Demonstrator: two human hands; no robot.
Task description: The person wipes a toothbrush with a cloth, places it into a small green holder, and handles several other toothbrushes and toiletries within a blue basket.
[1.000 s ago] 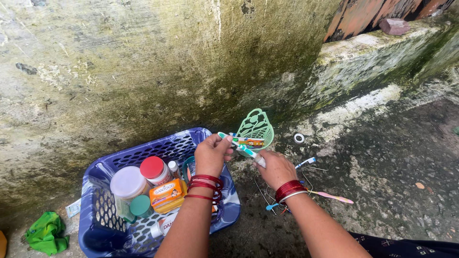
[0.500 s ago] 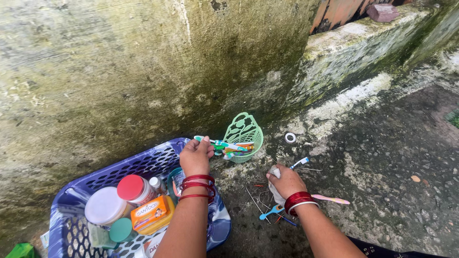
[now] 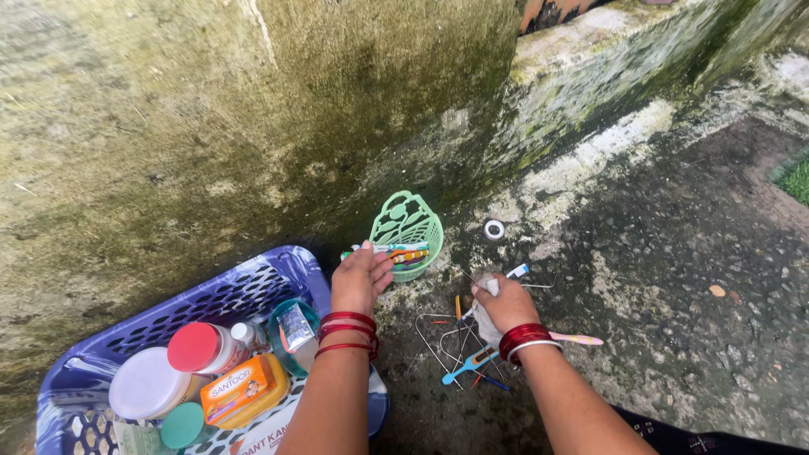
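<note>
Head view, nearest first: two forearms with red bangles reach out from the bottom edge. At near left stands a blue basket (image 3: 286,270) holding a red-lidded jar (image 3: 195,347), a white-lidded jar (image 3: 145,383), an orange soap box (image 3: 244,389) and a teal lid (image 3: 183,424).

Right of the basket, on the wet floor (image 3: 674,278), lie bent wires (image 3: 434,333), a blue scraper (image 3: 468,364) and a pink brush (image 3: 577,339), which runs under the wrist. The right hand (image 3: 506,305) is down among them, its grip clenched round a white item (image 3: 487,318); what that item is I cannot tell. A blue-and-white brush (image 3: 516,271) lies just beyond its knuckles.

The left hand (image 3: 358,282) rests a little farther out, fingers laid on the ends of the toothbrushes (image 3: 396,250) that sit across the green holder (image 3: 407,232). Whether its grip pinches them or only touches them is not clear.

By the look of it, small things are being sorted between floor and holder. Raising the white item would call for keeping it clear of the wires.

Farther right is a white ring (image 3: 494,229), then the mossy wall (image 3: 211,126).
</note>
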